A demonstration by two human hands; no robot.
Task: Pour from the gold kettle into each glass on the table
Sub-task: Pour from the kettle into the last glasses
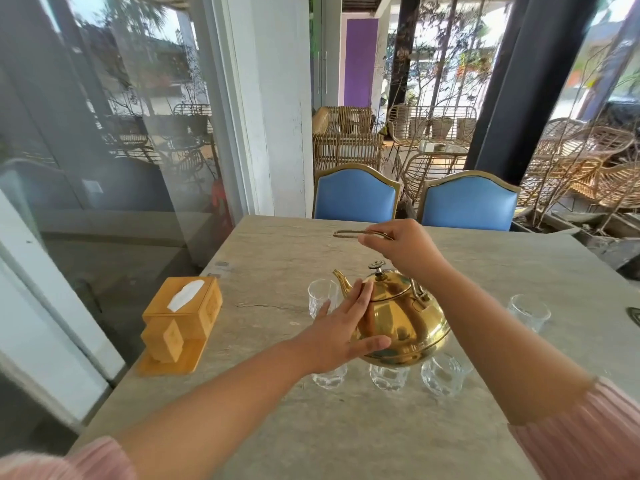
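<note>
A wooden tissue box (181,318) is sitting at the left of the stone worktop (346,438). Next to it, the left hand (341,336) is pressing flat and open-fingered against the side of the gold kettle (401,320), which is tilting above three glasses (388,377) in a near row, its spout beside another glass (322,297). The right hand (403,249) is pinching the kettle's raised wire handle (353,233) in a closed grip. A fifth glass (528,311) is standing apart at the right.

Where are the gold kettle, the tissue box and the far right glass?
gold kettle (398,320), head view, on its round belly.
wooden tissue box (194,306), head view, on its top.
far right glass (529,311), head view, on its clear wall.
</note>
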